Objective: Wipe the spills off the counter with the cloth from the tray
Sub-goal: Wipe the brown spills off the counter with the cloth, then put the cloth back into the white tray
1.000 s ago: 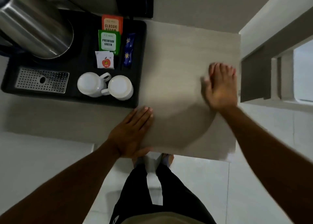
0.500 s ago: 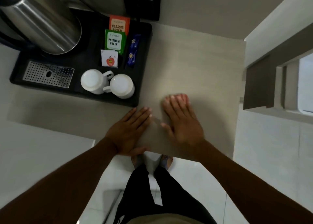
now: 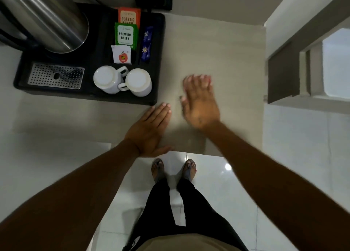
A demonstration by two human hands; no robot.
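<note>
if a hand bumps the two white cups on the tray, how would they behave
The two white cups stand mouth-down, wide rims on the black tray, so they would probably slide rather than tip. They sit close together with handles between them, so a push likely knocks one against the other. They look ceramic, so probably heavy for their size and chippable.

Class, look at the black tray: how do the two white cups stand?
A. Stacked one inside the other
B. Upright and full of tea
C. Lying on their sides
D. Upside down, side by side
D: the two white cups on the black tray show flat closed bases upward, standing next to each other.
</note>
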